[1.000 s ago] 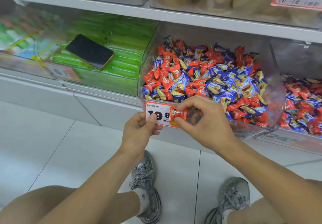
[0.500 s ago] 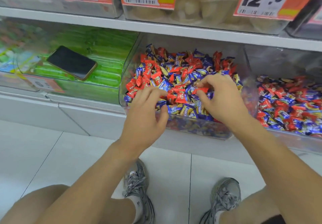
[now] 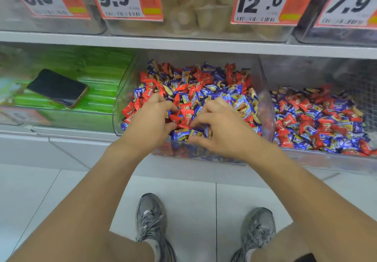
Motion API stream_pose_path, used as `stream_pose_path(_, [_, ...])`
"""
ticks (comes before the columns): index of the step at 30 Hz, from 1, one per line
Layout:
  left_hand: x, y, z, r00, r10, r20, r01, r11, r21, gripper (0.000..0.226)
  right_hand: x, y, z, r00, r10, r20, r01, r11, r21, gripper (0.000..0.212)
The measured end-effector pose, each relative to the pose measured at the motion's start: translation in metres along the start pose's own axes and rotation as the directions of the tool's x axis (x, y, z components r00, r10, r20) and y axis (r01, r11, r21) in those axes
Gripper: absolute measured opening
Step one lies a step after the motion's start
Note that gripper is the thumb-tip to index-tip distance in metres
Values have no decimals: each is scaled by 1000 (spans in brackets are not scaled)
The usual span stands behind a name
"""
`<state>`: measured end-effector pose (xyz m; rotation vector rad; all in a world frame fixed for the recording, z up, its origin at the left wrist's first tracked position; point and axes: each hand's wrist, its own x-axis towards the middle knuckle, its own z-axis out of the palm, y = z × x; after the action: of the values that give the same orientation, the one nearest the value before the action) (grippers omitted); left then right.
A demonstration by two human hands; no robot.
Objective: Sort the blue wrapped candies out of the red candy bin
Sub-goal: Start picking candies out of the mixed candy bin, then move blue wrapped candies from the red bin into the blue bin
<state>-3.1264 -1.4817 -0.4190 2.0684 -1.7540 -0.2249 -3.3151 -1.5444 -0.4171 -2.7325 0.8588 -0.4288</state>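
Note:
A clear plastic bin (image 3: 118,117) on the lower shelf holds a heap of mixed red candies (image 3: 150,93) and blue wrapped candies (image 3: 240,104). Both my hands are down in the front of the heap. My left hand (image 3: 150,120) has its fingers and thumb curled round a red candy (image 3: 175,118). My right hand (image 3: 221,128) curls its index finger and thumb round a few blue candies (image 3: 196,133) by the bin's front edge. My palms hide the candies beneath them.
To the right stands another bin of mixed red and blue candies (image 3: 318,119). The bin of green packets (image 3: 98,72) on the left has a black phone (image 3: 58,87) lying on it. The upper shelf (image 3: 183,44) with price tags overhangs. My shoes (image 3: 151,217) stand on white tiles.
A second ago my right hand pinched a red candy in front of the bin's price tag. Both hands then moved up into the bin and have since drawn together at its front.

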Motion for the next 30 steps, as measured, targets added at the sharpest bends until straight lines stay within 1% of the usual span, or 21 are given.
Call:
stream_pose_path(1, [1, 0, -1, 1000, 1, -5, -1, 1000, 6, 37, 2, 0, 2, 999, 14, 39, -14, 1000, -14, 35])
stream_pose_path(2, [0, 0, 0, 1000, 2, -9, -1, 1000, 11, 37, 2, -1, 4, 999, 25, 45, -26, 1000, 1, 31])
stream_pose_path(5, [-9, 3, 5, 998, 44, -40, -41, 997, 69, 49, -1, 2, 1, 999, 23, -24, -20, 992, 122, 18])
stream_pose_path(7, [-17, 11, 3, 987, 63, -149, -50, 995, 89, 45, -10, 4, -7, 992, 74, -103, -45, 965, 257, 18])
stream_pose_path(9, [-25, 34, 0, 941, 79, -330, -88, 996, -11, 25, -22, 8, -21, 959, 166, -228, -52, 898, 436, 15])
stream_pose_path(10, [-30, 48, 1, 926, 68, -371, -122, 985, -124, 14, -28, 11, -29, 925, 221, -309, -37, 862, 505, 12])
stream_pose_path(11, [-38, 67, 6, 946, 41, -322, -136, 950, -279, 5, -36, 15, -36, 881, 275, -384, -17, 831, 556, 8])
stream_pose_path(12, [-48, 85, 17, 982, 19, -188, -101, 893, -438, 2, -45, 22, -44, 842, 317, -436, 5, 805, 593, 4])
stream_pose_path(13, [-58, 103, 31, 1000, 10, 3, -7, 830, -557, 4, -56, 29, -51, 816, 345, -463, 20, 785, 620, 5])
stream_pose_path(14, [-66, 118, 47, 983, -2, 184, 118, 775, -620, 8, -67, 37, -56, 807, 360, -468, 20, 776, 630, 8])
stream_pose_path(16, [-75, 140, 77, 892, -92, 443, 388, 659, -644, 24, -92, 55, -64, 824, 370, -430, -35, 789, 613, 15])
stream_pose_path(17, [-76, 150, 89, 840, -150, 521, 502, 579, -643, 32, -105, 66, -66, 836, 377, -398, -70, 794, 604, 17])
stream_pose_path(18, [-75, 159, 98, 802, -208, 560, 581, 490, -650, 40, -118, 75, -67, 845, 387, -369, -96, 788, 608, 17])
stream_pose_path(19, [-75, 168, 107, 790, -258, 557, 612, 406, -679, 46, -132, 85, -67, 850, 397, -347, -112, 779, 617, 17])
stream_pose_path(21, [-72, 182, 123, 785, -352, 509, 599, 220, -770, 56, -158, 100, -67, 859, 413, -303, -153, 772, 618, 19])
stream_pose_path(23, [-70, 194, 136, 770, -387, 508, 556, 16, -831, 76, -180, 111, -64, 865, 413, -284, -191, 795, 576, 26])
stream_pose_path(24, [-67, 197, 143, 764, -392, 513, 529, -74, -845, 77, -189, 115, -62, 866, 415, -279, -211, 809, 549, 28])
stream_pose_path(25, [-65, 200, 148, 755, -401, 519, 508, -142, -849, 70, -195, 117, -59, 867, 420, -270, -232, 818, 525, 28])
stream_pose_path(27, [-60, 206, 154, 727, -429, 536, 485, -232, -843, 57, -203, 122, -55, 866, 432, -251, -263, 821, 506, 26])
stream_pose_path(28, [-58, 208, 155, 718, -438, 541, 475, -260, -841, 57, -205, 123, -53, 864, 435, -251, -269, 823, 501, 25])
stream_pose_path(30, [-58, 209, 158, 710, -456, 536, 473, -254, -843, 60, -205, 124, -52, 860, 434, -267, -271, 834, 480, 24])
